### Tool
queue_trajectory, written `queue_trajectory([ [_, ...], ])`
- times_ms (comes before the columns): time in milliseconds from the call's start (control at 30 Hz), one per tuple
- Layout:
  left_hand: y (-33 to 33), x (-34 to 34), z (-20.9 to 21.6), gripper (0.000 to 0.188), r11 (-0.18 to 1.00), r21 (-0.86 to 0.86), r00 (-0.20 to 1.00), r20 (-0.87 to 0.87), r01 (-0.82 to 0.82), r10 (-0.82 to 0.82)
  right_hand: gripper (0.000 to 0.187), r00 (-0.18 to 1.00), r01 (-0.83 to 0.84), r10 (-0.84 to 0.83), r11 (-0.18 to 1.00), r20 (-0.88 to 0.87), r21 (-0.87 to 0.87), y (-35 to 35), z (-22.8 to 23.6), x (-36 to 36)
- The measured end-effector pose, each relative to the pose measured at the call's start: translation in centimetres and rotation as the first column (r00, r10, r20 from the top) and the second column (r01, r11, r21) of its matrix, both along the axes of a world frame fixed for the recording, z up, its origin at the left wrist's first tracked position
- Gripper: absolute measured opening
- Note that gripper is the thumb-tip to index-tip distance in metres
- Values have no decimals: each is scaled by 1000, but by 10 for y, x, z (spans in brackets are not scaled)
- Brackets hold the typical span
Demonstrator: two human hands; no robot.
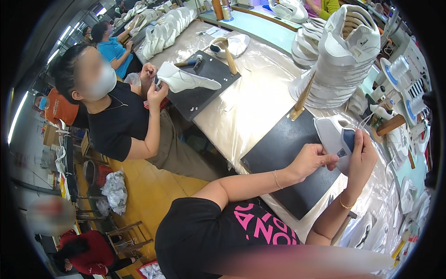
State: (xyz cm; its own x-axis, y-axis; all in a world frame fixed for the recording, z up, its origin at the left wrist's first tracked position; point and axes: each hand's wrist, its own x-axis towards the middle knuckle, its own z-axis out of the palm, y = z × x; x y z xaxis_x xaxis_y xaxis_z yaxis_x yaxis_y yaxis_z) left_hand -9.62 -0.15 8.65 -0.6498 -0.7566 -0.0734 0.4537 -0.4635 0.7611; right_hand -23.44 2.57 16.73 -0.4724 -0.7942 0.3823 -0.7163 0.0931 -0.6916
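A white and grey shoe upper (331, 132) with a dark blue patch is held up over the right end of a black work board (283, 162). My right hand (364, 156) grips it from the right side, fingers wrapped over the blue patch. With closed fingers, my left hand (313, 162) pinches at the upper's lower left edge; anything small between the fingertips is hidden. Just beyond the board's far edge, a pointed wooden piece (303, 98) stands upright. Beside my right forearm a tool handle (343, 229) is partly covered.
Tall stacks of white uppers (341, 60) rise beyond my hands. Sewing machines with thread cones (397, 67) line the right. Across the table, a co-worker in black holds another white upper (181, 79) above a second board (200, 95) with a hammer (197, 63).
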Motion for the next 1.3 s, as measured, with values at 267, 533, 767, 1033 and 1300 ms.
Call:
queue_trajectory([
  [267,-2,3,-9,29,989,-148,1000,-23,11,-14,33,990,90,-58,964,131,-249,1,-4,-7],
  [533,-15,34,-30,97,994,36,995,-13,104,-103,44,-46,-106,807,582,588,-806,20,-35,-87],
  [767,-22,27,3,115,644,-765,989,82,-14,119,49,-638,36,609,633,470,-773,8,-153,-59],
  [1033,-16,24,-1,55,720,-658,972,-84,-221,221,40,-102,52,477,879,873,-474,22,-148,-13],
  [1300,-8,13,7,60,607,-775,838,442,176,321,41,757,-120,304,935,578,-334,50,-76,17],
])
